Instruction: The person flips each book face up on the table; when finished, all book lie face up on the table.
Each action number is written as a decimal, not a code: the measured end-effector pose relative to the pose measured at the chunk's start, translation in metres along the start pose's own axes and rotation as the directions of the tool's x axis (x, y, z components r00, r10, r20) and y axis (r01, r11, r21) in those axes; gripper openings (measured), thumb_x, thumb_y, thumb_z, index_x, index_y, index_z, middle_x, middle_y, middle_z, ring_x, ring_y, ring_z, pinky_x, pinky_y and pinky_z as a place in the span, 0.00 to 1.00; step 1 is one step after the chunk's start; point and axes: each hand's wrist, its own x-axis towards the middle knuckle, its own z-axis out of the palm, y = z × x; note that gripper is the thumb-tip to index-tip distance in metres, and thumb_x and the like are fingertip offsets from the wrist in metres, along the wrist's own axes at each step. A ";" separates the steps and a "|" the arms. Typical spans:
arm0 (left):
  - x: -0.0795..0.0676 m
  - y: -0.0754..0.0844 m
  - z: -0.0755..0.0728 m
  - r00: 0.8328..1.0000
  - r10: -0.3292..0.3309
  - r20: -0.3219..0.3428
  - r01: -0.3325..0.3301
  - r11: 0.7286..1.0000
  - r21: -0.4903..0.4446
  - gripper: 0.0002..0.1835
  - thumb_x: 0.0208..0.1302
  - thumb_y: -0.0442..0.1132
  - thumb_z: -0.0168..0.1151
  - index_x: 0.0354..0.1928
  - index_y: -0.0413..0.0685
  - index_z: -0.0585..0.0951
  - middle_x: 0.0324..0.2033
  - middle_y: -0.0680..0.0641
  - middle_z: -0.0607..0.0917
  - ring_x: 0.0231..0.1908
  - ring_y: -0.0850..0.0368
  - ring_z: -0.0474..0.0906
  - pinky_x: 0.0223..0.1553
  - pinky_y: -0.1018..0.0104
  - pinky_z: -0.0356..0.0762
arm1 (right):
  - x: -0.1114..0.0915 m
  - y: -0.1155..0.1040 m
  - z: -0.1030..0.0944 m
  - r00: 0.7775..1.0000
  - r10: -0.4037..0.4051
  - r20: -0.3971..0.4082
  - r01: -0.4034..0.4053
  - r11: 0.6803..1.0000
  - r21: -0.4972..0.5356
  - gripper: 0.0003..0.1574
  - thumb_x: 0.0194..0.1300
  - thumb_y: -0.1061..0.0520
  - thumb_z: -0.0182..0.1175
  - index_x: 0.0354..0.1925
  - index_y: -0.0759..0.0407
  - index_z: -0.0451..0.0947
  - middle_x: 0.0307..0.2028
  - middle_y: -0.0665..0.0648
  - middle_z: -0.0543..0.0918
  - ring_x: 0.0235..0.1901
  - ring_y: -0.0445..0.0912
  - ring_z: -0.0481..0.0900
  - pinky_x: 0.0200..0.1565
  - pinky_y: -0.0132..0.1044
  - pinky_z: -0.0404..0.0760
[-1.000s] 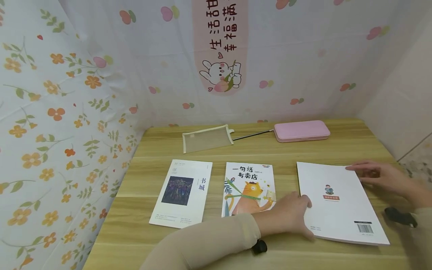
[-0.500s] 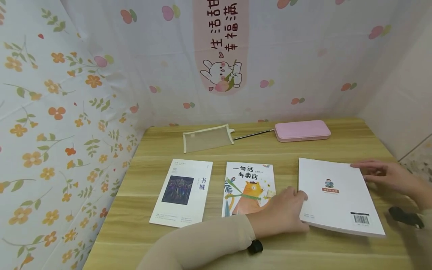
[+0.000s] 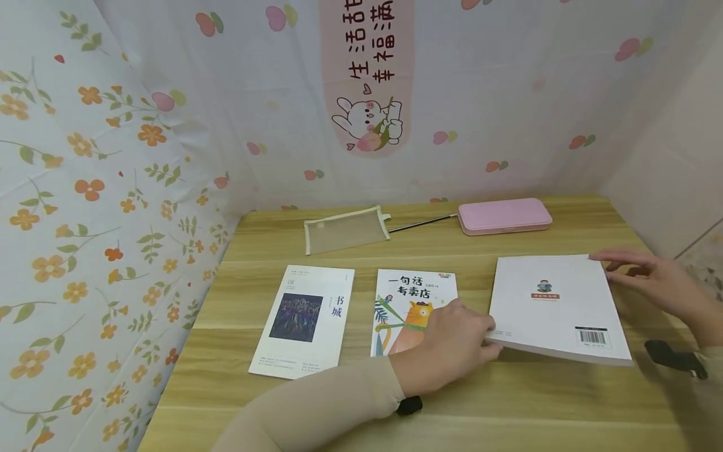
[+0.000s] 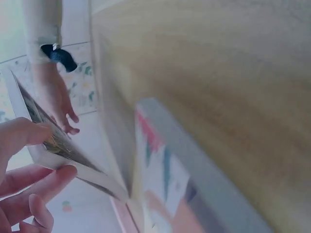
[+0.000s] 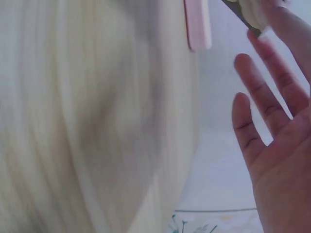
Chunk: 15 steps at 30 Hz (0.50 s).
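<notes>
A white book (image 3: 556,301), with a small reading figure and a barcode showing, is held tilted above the table on the right in the head view. My left hand (image 3: 452,342) pinches its near left corner. Thumb and fingers lie on either side of the book (image 4: 95,175) in the left wrist view. My right hand (image 3: 655,285) pinches the far right corner between thumb and index finger, the other fingers spread in the right wrist view. Under my left hand lies a picture book (image 3: 398,301) with an orange cat, partly covered by that hand.
A white booklet (image 3: 324,339) with a dark picture lies at left. Along the back are a mesh zip pouch (image 3: 347,232), a thin black stick (image 3: 420,224) and a pink pencil case (image 3: 504,216). Printed cloth (image 3: 254,94) hangs behind the wooden table (image 3: 226,402).
The white book has risen off the table and tilted, its near edge lifting. My left hand has moved left and up with it, now over more of the picture book.
</notes>
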 end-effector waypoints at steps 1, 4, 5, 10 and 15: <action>0.000 -0.002 -0.002 1.000 -0.005 -0.015 0.005 1.000 -0.008 0.12 0.60 0.67 0.69 0.30 0.75 0.86 0.22 0.72 0.82 0.27 0.68 0.69 0.16 0.73 0.56 | 0.001 -0.003 0.000 1.000 -0.001 -0.014 0.001 1.000 -0.004 0.24 0.69 0.66 0.65 0.61 0.52 0.82 0.53 0.20 0.75 0.42 0.22 0.72 0.38 0.17 0.68; -0.001 -0.009 -0.006 0.999 -0.025 -0.031 0.024 0.999 -0.036 0.11 0.59 0.70 0.68 0.38 0.82 0.88 0.35 0.76 0.87 0.33 0.70 0.72 0.17 0.76 0.58 | 0.004 -0.011 -0.001 0.998 -0.006 -0.058 0.007 1.000 0.009 0.23 0.70 0.65 0.64 0.62 0.53 0.82 0.55 0.19 0.73 0.44 0.21 0.71 0.40 0.14 0.67; -0.001 -0.011 -0.008 0.999 -0.026 -0.035 0.025 0.999 -0.048 0.11 0.59 0.70 0.67 0.39 0.82 0.88 0.39 0.76 0.87 0.34 0.71 0.72 0.17 0.77 0.58 | 0.005 -0.014 -0.002 0.997 -0.009 -0.074 0.011 1.000 0.017 0.23 0.71 0.66 0.64 0.62 0.54 0.82 0.55 0.20 0.73 0.44 0.21 0.71 0.41 0.13 0.67; -0.002 -0.020 -0.012 0.986 -0.041 -0.161 0.020 0.991 -0.132 0.11 0.60 0.67 0.69 0.39 0.79 0.89 0.40 0.74 0.88 0.30 0.71 0.68 0.16 0.81 0.54 | 0.011 -0.030 -0.004 0.990 0.002 -0.143 0.009 0.997 0.079 0.21 0.73 0.65 0.61 0.62 0.59 0.81 0.55 0.21 0.74 0.46 0.20 0.72 0.43 0.10 0.68; -0.002 -0.027 -0.011 0.935 -0.048 -0.351 -0.060 0.955 -0.290 0.08 0.63 0.58 0.73 0.37 0.67 0.88 0.35 0.71 0.89 0.29 0.71 0.67 0.18 0.85 0.55 | 0.019 -0.046 -0.006 0.979 0.073 -0.193 -0.048 0.990 0.129 0.22 0.73 0.60 0.63 0.64 0.57 0.81 0.52 0.22 0.77 0.48 0.20 0.73 0.43 0.09 0.68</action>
